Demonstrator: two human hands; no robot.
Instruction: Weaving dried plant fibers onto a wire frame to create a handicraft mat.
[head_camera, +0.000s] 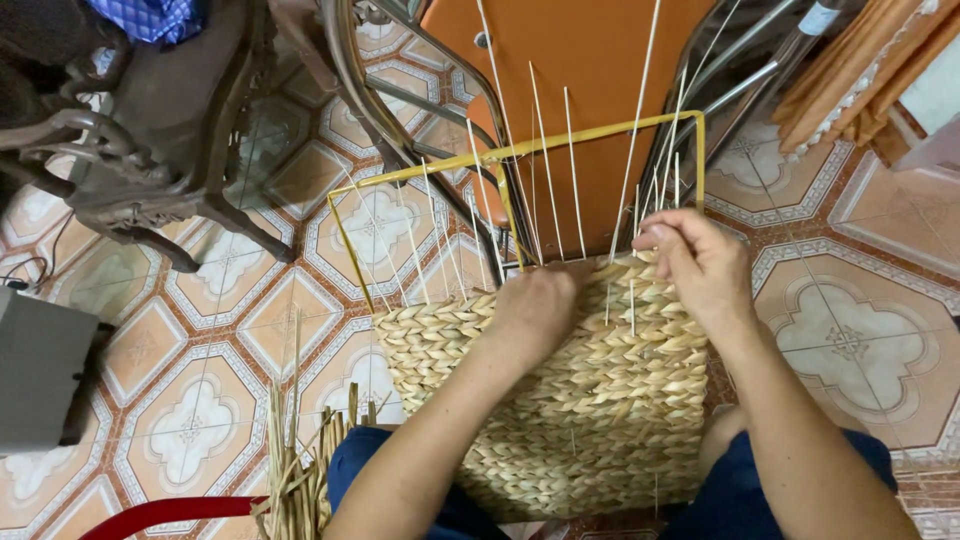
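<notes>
- dark blue trousers (740, 490) of the person fill the bottom edge, knees apart, with a bundle of loose dry straw (300, 470) standing at the lower left beside a curved red rim (160, 512)
- woven panel (560, 390) of plaited pale straw rests between the knees, tilted away from the camera, and covers the lower part of a yellow wire frame (520, 150)
- left hand (535, 310) lies on the panel's upper edge; its fingers curl over the far side out of sight, so it cannot be told what they grip
- right hand (700, 265) is at the panel's upper right corner, fingertips pinched together on a thin straw strand (652, 232)
- thin pale uprights (573, 170) rise from the weave through the frame
- beyond, an orange board (580, 60) leans among metal tubes; patterned floor tiles (850, 330) lie around; a dark carved wooden chair (150, 130) stands far left
</notes>
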